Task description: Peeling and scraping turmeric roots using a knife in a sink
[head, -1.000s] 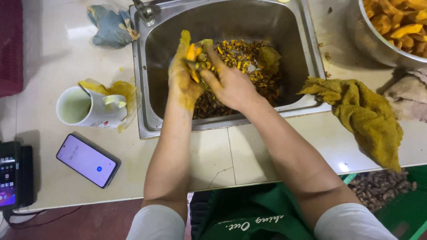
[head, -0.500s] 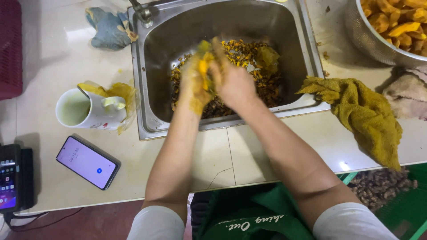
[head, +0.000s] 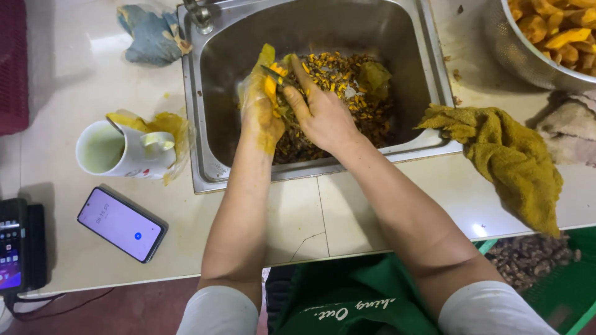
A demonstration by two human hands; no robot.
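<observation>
Both my hands work over a steel sink (head: 198, 118). My left hand (head: 259, 105), in a thin yellow-stained plastic glove, grips a small orange-yellow root piece (head: 270, 87). My right hand (head: 320, 111) is bare and presses against the same piece, fingers closed on a small peeling tool whose tip (head: 272, 73) shows just above the piece. Below the hands the sink bottom is covered with a heap of brown and yellow peelings (head: 347, 80).
A steel bowl (head: 521, 59) of peeled orange pieces stands at the upper right. A yellow-stained cloth (head: 515, 161) hangs over the counter edge. A white mug (head: 118, 152), a lit phone (head: 121, 224), a second phone (head: 11, 245) and a blue rag (head: 152, 37) lie left.
My hands lifted the root piece, turned it upright between them, then lowered slightly toward the peelings. The rest of the counter stays the same.
</observation>
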